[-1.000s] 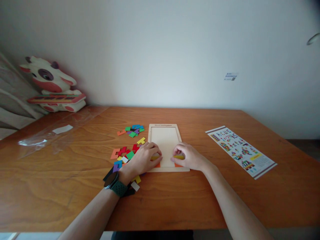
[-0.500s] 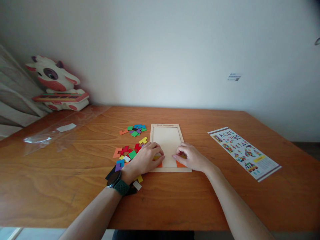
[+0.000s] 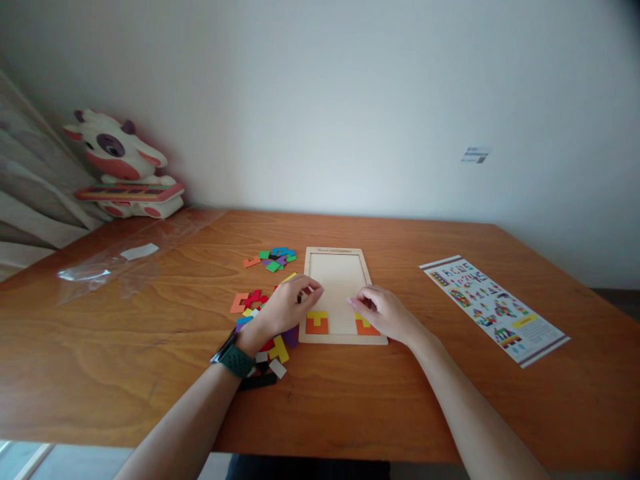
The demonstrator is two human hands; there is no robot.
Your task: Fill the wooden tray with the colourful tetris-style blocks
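A pale wooden tray (image 3: pixel 385 339) lies between my hands. Two orange pieces sit in its near corners, the left orange piece (image 3: pixel 317 329) and the right orange piece (image 3: pixel 367 330). Each has a yellow T-shaped piece fitted into its notch, such as the left yellow piece (image 3: pixel 317 315). My left hand (image 3: pixel 293 300) hovers above the tray's left rim, loosely curled and open, with nothing visible in it. Over the right rim, my right hand (image 3: pixel 383 310) is also loosely open and partly hides the right pieces. Coloured puzzle pieces (image 3: pixel 280 350) lie under and around my left wrist.
More puzzle pieces (image 3: pixel 273 260) form a small pile beyond my left hand. A printed pattern sheet (image 3: pixel 495 310) lies to the right. Clear plastic wrapping (image 3: pixel 135 263) rests at the left, in front of a cow-shaped toy keyboard (image 3: pixel 130 193) near the wall.
My left hand has lifted off the left corner pieces and moved up and left, uncovering them. My right hand has drawn slightly away from the right pieces. The view has shifted a little.
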